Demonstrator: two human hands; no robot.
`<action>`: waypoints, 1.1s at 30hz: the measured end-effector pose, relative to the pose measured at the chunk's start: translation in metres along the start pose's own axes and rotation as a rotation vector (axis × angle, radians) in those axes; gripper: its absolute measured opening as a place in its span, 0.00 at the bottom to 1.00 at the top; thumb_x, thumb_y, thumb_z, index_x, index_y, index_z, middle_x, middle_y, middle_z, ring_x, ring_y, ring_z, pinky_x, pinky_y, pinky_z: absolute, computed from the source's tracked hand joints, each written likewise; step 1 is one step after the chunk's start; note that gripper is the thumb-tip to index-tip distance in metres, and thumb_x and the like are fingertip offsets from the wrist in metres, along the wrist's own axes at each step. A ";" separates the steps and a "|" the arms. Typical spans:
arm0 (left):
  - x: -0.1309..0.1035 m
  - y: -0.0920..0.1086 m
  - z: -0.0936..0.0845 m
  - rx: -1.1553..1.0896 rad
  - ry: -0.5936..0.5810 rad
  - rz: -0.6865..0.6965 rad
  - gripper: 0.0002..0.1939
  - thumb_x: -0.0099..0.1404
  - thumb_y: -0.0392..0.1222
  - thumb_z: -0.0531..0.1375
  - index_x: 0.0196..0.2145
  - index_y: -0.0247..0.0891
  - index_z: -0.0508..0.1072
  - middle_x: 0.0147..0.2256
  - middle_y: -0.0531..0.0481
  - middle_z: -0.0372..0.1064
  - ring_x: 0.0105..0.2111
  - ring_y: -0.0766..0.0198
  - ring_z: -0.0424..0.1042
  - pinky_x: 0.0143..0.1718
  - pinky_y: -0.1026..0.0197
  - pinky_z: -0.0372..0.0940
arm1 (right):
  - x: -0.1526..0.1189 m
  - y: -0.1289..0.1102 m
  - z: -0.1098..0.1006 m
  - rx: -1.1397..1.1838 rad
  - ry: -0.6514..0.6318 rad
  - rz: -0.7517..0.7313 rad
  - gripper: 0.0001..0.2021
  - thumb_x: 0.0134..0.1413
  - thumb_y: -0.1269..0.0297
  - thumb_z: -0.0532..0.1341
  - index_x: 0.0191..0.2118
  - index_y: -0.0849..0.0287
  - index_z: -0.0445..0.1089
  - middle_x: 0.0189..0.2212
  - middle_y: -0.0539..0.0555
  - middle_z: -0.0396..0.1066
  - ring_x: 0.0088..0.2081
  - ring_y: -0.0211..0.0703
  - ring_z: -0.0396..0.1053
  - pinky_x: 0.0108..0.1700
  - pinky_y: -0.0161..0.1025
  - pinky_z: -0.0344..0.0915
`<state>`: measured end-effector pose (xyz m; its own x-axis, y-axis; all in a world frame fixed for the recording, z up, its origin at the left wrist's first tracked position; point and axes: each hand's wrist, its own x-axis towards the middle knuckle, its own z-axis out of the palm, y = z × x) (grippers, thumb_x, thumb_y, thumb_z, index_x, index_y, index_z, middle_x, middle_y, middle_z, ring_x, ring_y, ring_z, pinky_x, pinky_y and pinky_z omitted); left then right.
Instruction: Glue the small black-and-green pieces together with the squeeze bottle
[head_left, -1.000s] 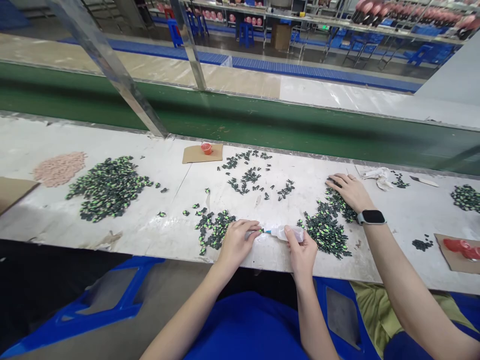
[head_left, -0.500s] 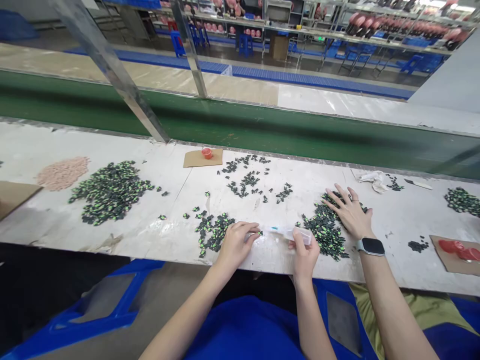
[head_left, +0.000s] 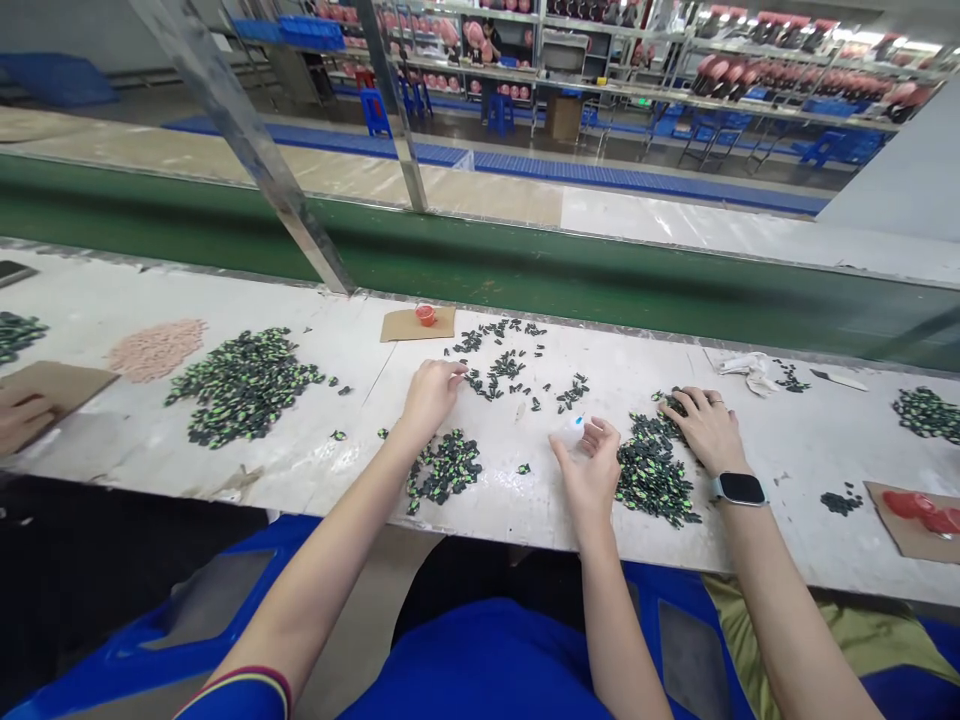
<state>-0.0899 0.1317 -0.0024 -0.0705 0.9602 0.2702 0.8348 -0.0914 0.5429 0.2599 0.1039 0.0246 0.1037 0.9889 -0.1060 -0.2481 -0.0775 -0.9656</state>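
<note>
My left hand (head_left: 433, 394) reaches over the white worktop with thumb and fingers pinched together at the edge of the scattered small black pieces (head_left: 506, 365). Whatever lies between its fingertips is too small to make out. In my right hand (head_left: 591, 468) is a small white glue bottle (head_left: 574, 431), its blue tip pointing up; the palm hides part of it. A single black-and-green piece (head_left: 523, 469) lies on the worktop between my hands. Below my left hand is a small pile of black-and-green pieces (head_left: 444, 468).
A co-worker's hand (head_left: 709, 430) with a watch rests at a larger pile (head_left: 654, 470) to the right. Left are another pile (head_left: 244, 388), pink pieces (head_left: 156, 350) and another person's hand (head_left: 22, 415). A red cup (head_left: 425, 316) sits on cardboard at the back.
My left hand has moved forward and left to the loose black pieces. The glue bottle has swung from lying sideways to tip-up, and a piece now lies where my hands were.
</note>
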 end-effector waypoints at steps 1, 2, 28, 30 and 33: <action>0.007 -0.004 0.002 0.003 0.002 0.001 0.10 0.59 0.34 0.56 0.34 0.38 0.77 0.36 0.43 0.77 0.43 0.49 0.72 0.48 0.47 0.65 | -0.012 0.010 0.011 -0.028 0.024 -0.018 0.16 0.47 0.51 0.64 0.41 0.50 0.68 0.46 0.56 0.71 0.51 0.48 0.68 0.50 0.49 0.68; 0.013 -0.008 0.005 0.003 -0.003 0.006 0.08 0.58 0.34 0.57 0.32 0.39 0.76 0.35 0.43 0.77 0.42 0.49 0.72 0.47 0.47 0.65 | -0.024 0.020 0.022 -0.054 0.049 -0.037 0.19 0.44 0.52 0.67 0.42 0.53 0.68 0.46 0.58 0.71 0.50 0.51 0.68 0.48 0.49 0.69; -0.108 0.072 0.026 -0.342 -0.087 0.154 0.09 0.63 0.38 0.61 0.41 0.42 0.77 0.40 0.46 0.76 0.42 0.55 0.71 0.45 0.51 0.67 | -0.098 0.068 0.108 0.027 0.188 0.054 0.15 0.40 0.54 0.71 0.29 0.59 0.71 0.26 0.53 0.76 0.28 0.43 0.74 0.29 0.39 0.73; -0.111 0.068 0.035 -0.224 -0.055 0.159 0.09 0.62 0.37 0.62 0.41 0.42 0.76 0.40 0.46 0.75 0.43 0.54 0.69 0.45 0.50 0.66 | -0.097 0.070 0.101 -0.037 0.180 0.032 0.14 0.41 0.55 0.70 0.31 0.59 0.73 0.27 0.53 0.76 0.27 0.43 0.74 0.29 0.39 0.73; -0.114 0.067 0.045 -0.155 -0.049 0.189 0.07 0.62 0.35 0.61 0.38 0.42 0.77 0.41 0.46 0.74 0.44 0.54 0.67 0.44 0.52 0.65 | -0.098 0.071 0.090 -0.242 0.128 -0.070 0.13 0.49 0.55 0.65 0.36 0.58 0.77 0.30 0.54 0.76 0.28 0.42 0.72 0.32 0.40 0.72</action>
<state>-0.0016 0.0285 -0.0325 0.1089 0.9336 0.3414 0.7369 -0.3063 0.6026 0.1451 0.0125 -0.0117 0.2375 0.9700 -0.0510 -0.0007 -0.0523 -0.9986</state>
